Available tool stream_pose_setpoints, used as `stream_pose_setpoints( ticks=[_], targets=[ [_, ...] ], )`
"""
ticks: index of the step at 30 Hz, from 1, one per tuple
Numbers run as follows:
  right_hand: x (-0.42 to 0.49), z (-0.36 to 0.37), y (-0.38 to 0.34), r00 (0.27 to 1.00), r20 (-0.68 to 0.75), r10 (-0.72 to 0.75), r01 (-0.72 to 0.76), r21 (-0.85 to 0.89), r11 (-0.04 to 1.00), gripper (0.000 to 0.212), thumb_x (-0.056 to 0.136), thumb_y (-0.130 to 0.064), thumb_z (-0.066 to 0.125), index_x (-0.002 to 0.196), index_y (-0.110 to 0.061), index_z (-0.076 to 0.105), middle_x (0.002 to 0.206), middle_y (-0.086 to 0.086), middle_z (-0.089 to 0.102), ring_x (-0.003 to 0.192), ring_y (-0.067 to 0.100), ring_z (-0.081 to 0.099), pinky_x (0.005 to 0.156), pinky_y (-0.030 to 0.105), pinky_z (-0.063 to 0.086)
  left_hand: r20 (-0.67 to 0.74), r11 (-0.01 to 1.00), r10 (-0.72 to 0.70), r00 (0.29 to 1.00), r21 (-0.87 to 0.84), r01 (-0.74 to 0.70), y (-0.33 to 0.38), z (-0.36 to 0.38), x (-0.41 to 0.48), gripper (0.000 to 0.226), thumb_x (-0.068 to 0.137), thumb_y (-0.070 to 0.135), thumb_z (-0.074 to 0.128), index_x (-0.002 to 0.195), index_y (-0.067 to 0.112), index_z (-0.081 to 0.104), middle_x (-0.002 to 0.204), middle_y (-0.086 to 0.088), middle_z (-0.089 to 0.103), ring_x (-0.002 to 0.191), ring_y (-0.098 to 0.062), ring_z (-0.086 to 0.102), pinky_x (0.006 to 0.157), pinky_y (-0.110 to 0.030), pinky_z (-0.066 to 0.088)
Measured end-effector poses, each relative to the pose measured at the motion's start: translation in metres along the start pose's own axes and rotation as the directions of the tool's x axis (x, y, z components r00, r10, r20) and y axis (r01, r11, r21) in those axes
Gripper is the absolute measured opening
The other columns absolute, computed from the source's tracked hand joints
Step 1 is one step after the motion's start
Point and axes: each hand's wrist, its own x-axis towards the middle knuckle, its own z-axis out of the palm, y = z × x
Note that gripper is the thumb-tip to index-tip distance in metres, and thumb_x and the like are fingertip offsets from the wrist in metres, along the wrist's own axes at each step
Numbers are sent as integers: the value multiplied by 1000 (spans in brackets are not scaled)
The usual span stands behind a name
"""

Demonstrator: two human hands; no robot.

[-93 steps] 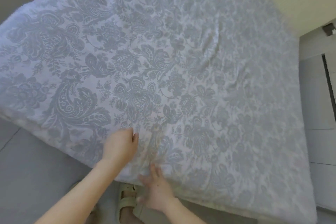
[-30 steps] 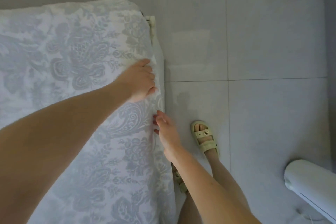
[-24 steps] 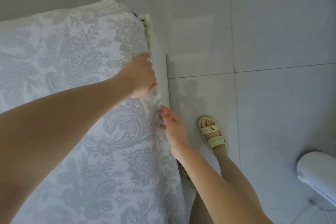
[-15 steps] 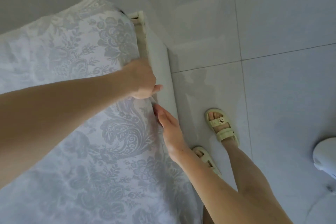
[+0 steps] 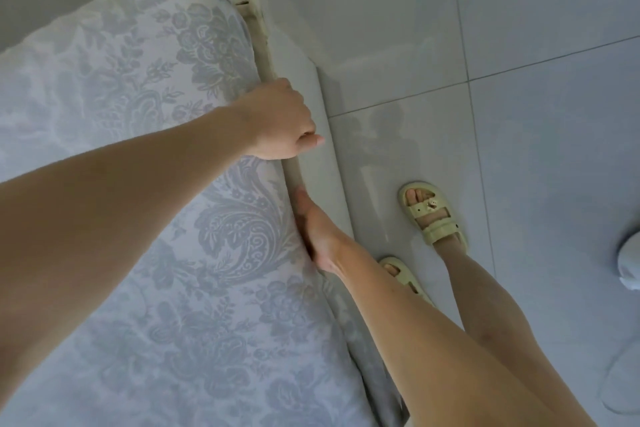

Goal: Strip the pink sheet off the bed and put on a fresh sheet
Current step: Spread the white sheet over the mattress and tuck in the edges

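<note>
A white sheet with a grey floral pattern (image 5: pixel 145 135) covers the mattress, filling the left half of the view. My left hand (image 5: pixel 282 121) is curled over the mattress's right edge near the corner, fingers closed on the sheet and mattress edge. My right hand (image 5: pixel 317 236) lies flat, edge-on, in the gap between the mattress side and the cream bed frame (image 5: pixel 311 104), its fingers pressed against the sheet there. No pink sheet is in sight.
Pale glossy floor tiles (image 5: pixel 519 28) lie to the right of the bed. My two feet in pale yellow sandals (image 5: pixel 433 215) stand beside the frame. A white rounded object (image 5: pixel 630 260) sits at the right edge on the floor.
The view swung from the bed's top to its right edge. Over the last second my left hand slid to the mattress edge and closed on it, and my right hand pushed down beside the mattress.
</note>
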Motion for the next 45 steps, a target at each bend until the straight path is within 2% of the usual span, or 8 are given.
stream_pose_setpoints(
  ticks=[5, 9, 13, 21, 27, 34, 41, 45],
  targets=[
    [-21, -10, 26, 998, 62, 12, -13, 20, 1000, 72, 87, -76, 19, 128, -31, 57, 127, -4, 62, 118, 11, 57, 105, 34, 42, -261, 981, 101, 960, -134, -140, 44, 3, -39, 69, 93, 49, 4, 67, 20, 60, 66, 7, 56, 74, -15, 51, 90, -32, 38],
    [-14, 3, 16, 997, -19, -68, 65, -143, 988, 63, 89, -72, 25, 128, -32, 55, 122, -4, 65, 113, 10, 60, 102, 37, 46, -217, 955, 76, 973, -264, -133, 68, 28, -65, 71, 91, 50, 1, 70, 23, 63, 65, 9, 57, 70, -12, 53, 87, -27, 40],
    [-34, -15, 46, 998, 23, -66, 65, 13, 998, 71, 90, -71, 11, 120, -29, 60, 124, -2, 64, 118, 11, 57, 107, 33, 39, -301, 969, 112, 947, -180, -171, 88, 52, -71, 59, 97, 44, 19, 74, 20, 67, 69, 8, 63, 75, -18, 59, 96, -34, 43],
    [-99, -61, 137, 954, -226, -195, 224, 112, 968, 70, 91, -59, 22, 127, -8, 55, 122, 4, 65, 116, 13, 60, 107, 31, 40, 13, 985, 170, 985, -14, -170, 154, 67, -60, 64, 100, 44, 9, 94, 17, 67, 86, 4, 64, 90, -20, 57, 86, -35, 44],
    [-103, -31, 172, 933, -134, -333, 343, 57, 938, 51, 93, -53, 26, 128, -28, 53, 135, -9, 55, 126, 4, 49, 110, 30, 34, 192, 998, -23, 981, 63, 11, 176, 53, -54, 64, 102, 43, 10, 91, 11, 64, 90, -5, 61, 101, -28, 58, 73, -34, 39],
    [-77, -29, 170, 984, 142, -104, 93, 83, 992, 85, 87, -75, 10, 130, -18, 55, 127, 2, 61, 123, 19, 54, 106, 34, 38, 156, 996, -82, 984, -20, 87, 171, 47, -89, 68, 100, 47, 9, 53, 16, 47, 56, 2, 46, 54, -11, 38, 64, -32, 39],
    [-51, -38, 186, 995, 95, -44, 39, 49, 998, 80, 78, -83, 32, 135, -30, 52, 134, 0, 57, 126, 19, 51, 113, 44, 31, 124, 994, -102, 987, -20, 105, 171, 49, -76, 67, 98, 48, 8, 57, 15, 49, 60, 0, 51, 59, -14, 46, 70, -32, 43],
    [-61, -48, 201, 998, 55, -9, 2, 116, 993, 69, 89, -72, 21, 128, -28, 57, 123, 0, 65, 117, 18, 58, 103, 38, 43, -38, 997, 65, 997, -37, -67, 175, 63, -64, 70, 87, 52, 0, 78, 21, 62, 83, 6, 63, 93, -19, 57, 96, -40, 41]
  ],
)
